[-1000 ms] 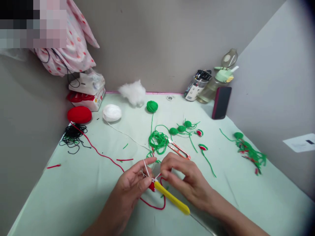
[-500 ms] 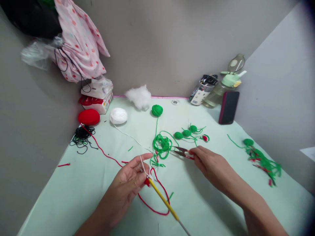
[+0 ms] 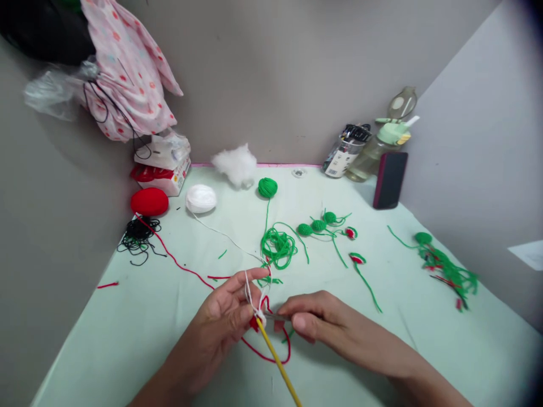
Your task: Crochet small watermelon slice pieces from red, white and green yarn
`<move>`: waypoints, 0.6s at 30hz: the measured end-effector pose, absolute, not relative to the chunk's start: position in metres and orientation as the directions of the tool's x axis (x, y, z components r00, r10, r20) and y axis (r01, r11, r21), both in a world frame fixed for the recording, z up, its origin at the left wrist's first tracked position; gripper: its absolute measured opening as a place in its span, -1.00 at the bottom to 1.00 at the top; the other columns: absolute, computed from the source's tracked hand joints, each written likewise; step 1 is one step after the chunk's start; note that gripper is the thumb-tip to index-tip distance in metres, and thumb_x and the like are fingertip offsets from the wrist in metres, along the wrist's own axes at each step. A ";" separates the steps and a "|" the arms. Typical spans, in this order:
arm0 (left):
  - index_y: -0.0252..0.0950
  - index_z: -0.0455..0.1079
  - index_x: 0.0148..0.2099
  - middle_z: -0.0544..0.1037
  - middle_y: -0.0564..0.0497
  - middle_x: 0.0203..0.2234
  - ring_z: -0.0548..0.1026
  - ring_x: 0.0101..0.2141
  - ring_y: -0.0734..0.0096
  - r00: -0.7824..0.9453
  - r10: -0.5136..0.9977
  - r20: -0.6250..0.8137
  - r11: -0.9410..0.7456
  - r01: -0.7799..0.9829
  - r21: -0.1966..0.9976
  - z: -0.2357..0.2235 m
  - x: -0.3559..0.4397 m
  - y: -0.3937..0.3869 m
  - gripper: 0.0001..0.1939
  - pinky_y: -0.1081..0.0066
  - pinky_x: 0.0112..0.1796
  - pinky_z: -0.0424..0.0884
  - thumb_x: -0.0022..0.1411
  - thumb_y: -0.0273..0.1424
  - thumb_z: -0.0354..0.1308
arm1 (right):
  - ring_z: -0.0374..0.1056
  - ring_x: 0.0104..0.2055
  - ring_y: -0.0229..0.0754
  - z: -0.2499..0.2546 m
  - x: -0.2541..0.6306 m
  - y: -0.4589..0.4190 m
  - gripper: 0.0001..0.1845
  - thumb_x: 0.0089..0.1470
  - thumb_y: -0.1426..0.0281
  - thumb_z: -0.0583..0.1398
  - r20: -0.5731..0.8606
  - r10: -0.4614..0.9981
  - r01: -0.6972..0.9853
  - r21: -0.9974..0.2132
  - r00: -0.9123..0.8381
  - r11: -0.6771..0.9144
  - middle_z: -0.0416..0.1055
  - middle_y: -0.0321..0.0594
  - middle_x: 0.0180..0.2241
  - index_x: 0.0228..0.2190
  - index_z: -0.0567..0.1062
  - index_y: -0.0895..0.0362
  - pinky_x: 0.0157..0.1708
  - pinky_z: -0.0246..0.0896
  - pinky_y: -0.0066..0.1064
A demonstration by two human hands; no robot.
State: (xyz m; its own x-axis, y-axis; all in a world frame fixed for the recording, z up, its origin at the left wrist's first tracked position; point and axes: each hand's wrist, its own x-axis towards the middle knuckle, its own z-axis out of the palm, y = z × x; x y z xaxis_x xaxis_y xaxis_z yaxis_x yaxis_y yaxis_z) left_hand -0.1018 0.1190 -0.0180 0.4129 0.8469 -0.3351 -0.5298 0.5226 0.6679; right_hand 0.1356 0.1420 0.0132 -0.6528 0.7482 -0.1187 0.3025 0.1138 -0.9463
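Between the thumb and fingers of my left hand (image 3: 231,311) is a small red and white crochet piece (image 3: 256,322). White yarn loops over the raised index finger. A crochet hook with a yellow handle (image 3: 278,359) hangs from the piece, its handle slanting down to the right, held by neither hand directly. My right hand (image 3: 316,319) is closed on thread snips (image 3: 278,317), mostly hidden by the fingers, with the blades pointing left at the crochet piece. Red yarn (image 3: 288,353) curves below both hands.
Behind the hands lies a tangle of green yarn (image 3: 279,249). Red (image 3: 149,202), white and green yarn balls stand farther back. Small green crochet balls (image 3: 318,225) and watermelon-like pieces (image 3: 357,258) lie right of centre. A phone (image 3: 391,181) leans at the back right.
My right hand let go of the yarn, picked up the snips from beside the green tangle and brought them to the crochet piece. The hook now dangles; my left hand keeps its hold.
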 end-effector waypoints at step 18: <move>-0.07 0.65 0.15 0.60 0.00 -0.23 0.54 -0.21 0.42 0.486 0.808 -0.333 0.576 -0.535 0.617 -0.020 -0.097 0.117 -0.58 0.47 -0.13 0.42 0.25 -0.28 0.50 | 0.07 -0.36 -0.26 0.006 0.133 0.150 -0.50 0.28 -0.06 0.27 -0.287 0.687 0.161 -0.957 -0.668 -0.243 0.26 -0.33 -0.41 -0.29 0.63 0.15 -0.35 0.00 -0.41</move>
